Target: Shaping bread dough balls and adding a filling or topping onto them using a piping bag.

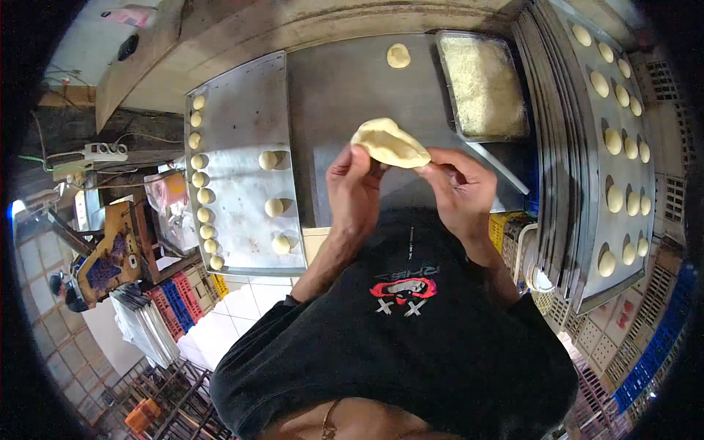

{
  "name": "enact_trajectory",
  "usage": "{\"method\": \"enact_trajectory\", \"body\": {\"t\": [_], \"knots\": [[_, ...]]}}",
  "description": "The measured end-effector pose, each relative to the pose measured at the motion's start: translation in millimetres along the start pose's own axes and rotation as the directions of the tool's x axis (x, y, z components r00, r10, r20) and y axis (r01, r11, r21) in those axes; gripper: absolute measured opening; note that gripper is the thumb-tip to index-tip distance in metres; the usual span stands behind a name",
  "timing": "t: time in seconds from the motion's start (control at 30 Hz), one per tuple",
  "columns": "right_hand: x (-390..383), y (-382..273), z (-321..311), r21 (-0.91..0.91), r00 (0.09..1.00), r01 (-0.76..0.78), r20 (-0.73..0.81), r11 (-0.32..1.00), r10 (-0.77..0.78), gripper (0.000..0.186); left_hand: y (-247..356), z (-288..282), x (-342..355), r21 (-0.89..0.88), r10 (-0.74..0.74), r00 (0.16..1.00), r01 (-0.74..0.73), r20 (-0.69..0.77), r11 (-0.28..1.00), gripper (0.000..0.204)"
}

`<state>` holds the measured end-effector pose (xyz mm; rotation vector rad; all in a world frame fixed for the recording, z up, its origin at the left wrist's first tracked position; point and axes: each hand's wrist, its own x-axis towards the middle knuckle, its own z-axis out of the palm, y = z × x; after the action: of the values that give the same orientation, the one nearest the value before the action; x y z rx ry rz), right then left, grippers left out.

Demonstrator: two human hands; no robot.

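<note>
A flattened piece of pale dough [389,139], with a raised, uneven rim, is held up in both hands over the steel work surface. My left hand [352,183] grips its left end, thumb on top; my right hand [460,187] pinches its right end. A small flat dough round [398,56] lies at the back of the surface. To the back right stands a tray of pale yellow flakes or crumbs [484,84], with a long metal bar [499,165] below it.
Metal trays with several dough balls flank me, one at left [242,103] and one atop a stack [590,176] at right. Farther left are a power strip [103,152], wires and plastic crates [183,297]. A wooden ledge [337,22] runs along the back.
</note>
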<state>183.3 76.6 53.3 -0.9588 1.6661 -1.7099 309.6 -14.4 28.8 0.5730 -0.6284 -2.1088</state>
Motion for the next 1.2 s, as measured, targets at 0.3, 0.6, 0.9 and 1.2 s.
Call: {"method": "enact_trajectory", "body": {"t": [0.3, 0.6, 0.9, 1.2], "knots": [[13, -5, -29, 0.101, 0.992, -0.083, 0.102, 0.991, 0.073, 0.032, 18, 14, -14, 0.444, 0.131, 0.990, -0.139, 0.047, 0.885, 0.035], [-20, 0, -8, 0.002, 0.999, -0.027, -0.035, 1.000, 0.027, 0.023, 5, 14, -11, 0.097, -0.145, 0.982, 0.157, -0.122, 0.983, 0.033], [6, -27, -50, -0.063, 0.981, -0.067, 0.176, 0.996, 0.077, 0.031, 43, 30, -9, 0.713, -0.053, 0.777, -0.546, 0.627, 0.440, 0.061], [4, -44, -31, -0.231, 0.953, -0.048, 0.280, 0.972, 0.114, 0.022, 33, 20, -17, 0.787, 0.109, 0.916, -0.389, 0.386, 0.479, 0.047]]}}
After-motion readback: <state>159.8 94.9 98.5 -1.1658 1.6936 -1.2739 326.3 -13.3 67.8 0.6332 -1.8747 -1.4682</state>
